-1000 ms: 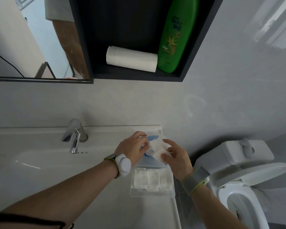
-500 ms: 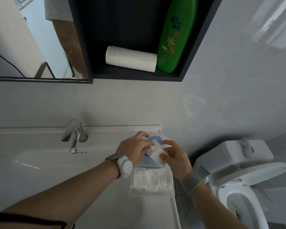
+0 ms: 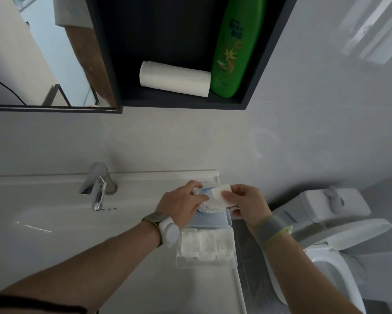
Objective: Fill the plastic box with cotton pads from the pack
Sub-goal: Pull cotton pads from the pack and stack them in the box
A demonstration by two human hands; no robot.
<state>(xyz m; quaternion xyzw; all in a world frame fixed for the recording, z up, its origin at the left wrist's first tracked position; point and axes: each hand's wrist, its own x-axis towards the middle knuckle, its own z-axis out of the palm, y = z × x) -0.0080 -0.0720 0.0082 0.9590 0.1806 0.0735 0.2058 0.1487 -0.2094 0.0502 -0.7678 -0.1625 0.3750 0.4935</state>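
A clear plastic box [image 3: 205,261] sits on the right end of the sink counter, with rows of white cotton pads [image 3: 204,244] inside. Just behind it, above the box's bluish lid, my left hand [image 3: 181,206] grips the blue and white pack of pads [image 3: 207,206]. My right hand [image 3: 247,203] pinches a small stack of white cotton pads [image 3: 221,194] at the pack's top, partly out of it. Both hands hover over the far side of the box.
A chrome tap [image 3: 97,186] stands at the back of the white sink [image 3: 54,234]. A toilet [image 3: 326,234] with raised lid is to the right of the counter edge. Overhead, a dark shelf holds a paper roll [image 3: 174,79] and a green bottle [image 3: 233,46]; a mirror [image 3: 32,53] hangs left.
My right hand has moved up and to the right, drawing a stack of pads out of the pack. My left hand keeps hold of the pack in about the same place.
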